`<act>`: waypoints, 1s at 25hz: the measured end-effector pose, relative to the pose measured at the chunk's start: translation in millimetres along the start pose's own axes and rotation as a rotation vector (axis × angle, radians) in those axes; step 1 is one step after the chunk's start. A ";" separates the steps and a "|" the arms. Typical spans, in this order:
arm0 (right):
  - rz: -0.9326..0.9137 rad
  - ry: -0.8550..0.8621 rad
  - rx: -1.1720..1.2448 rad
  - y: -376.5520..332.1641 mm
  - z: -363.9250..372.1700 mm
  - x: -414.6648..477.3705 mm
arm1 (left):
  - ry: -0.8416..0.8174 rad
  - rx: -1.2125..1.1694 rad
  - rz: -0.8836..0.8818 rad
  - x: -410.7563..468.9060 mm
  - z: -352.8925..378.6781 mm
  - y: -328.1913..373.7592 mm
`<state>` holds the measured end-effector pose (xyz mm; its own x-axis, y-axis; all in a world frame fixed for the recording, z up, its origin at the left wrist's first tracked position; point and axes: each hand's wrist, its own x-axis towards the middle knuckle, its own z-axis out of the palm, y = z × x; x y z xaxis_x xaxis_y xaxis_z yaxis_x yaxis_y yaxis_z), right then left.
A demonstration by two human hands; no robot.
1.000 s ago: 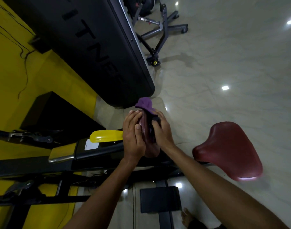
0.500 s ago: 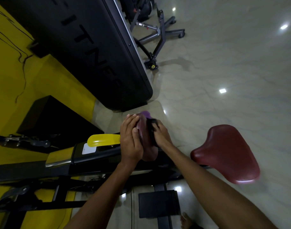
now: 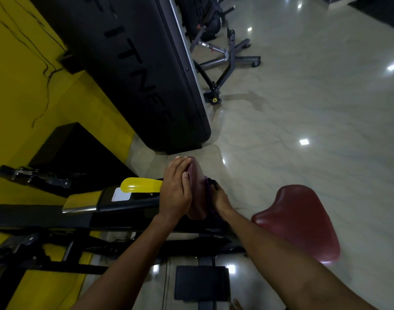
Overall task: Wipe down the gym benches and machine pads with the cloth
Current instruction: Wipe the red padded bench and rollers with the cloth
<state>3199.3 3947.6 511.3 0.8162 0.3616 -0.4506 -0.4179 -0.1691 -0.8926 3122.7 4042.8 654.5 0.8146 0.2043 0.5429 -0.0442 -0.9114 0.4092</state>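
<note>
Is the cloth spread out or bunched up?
Bunched: only a small purple wad of cloth shows, held by the right hand against the small maroon pad.

Yellow wall at left, black cables trailing down it; glossy pale marble floor carrying light reflections; black machine shroud beside wall

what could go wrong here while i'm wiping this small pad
The purple cloth shows only as a sliver between the right hand and the small maroon pad, so it may bunch up and miss parts of that face. The left hand presses bare, flat fingers on the pad's other face, which could leave it smudged or unwiped. The right forearm passes close to the maroon seat and might knock it.
</note>
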 end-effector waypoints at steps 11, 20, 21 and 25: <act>-0.292 -0.185 -0.618 -42.0 -85.5 -9.6 | -0.584 0.714 -0.016 32.6 42.7 78.8; -0.135 -0.299 -0.932 57.3 -211.2 -1.6 | -0.946 0.315 -0.418 -52.2 172.1 87.2; -0.110 -0.310 -0.959 68.0 -224.5 -0.9 | -0.977 0.275 -0.485 -61.4 184.4 86.7; -0.104 -0.302 -0.967 92.2 -258.0 0.8 | -1.026 0.139 -0.699 -90.5 219.2 83.7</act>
<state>3264.4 3695.7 425.3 0.6397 0.6103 -0.4672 0.2600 -0.7439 -0.6157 3172.1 3869.7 478.8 0.7163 0.3440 -0.6071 0.5903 -0.7627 0.2642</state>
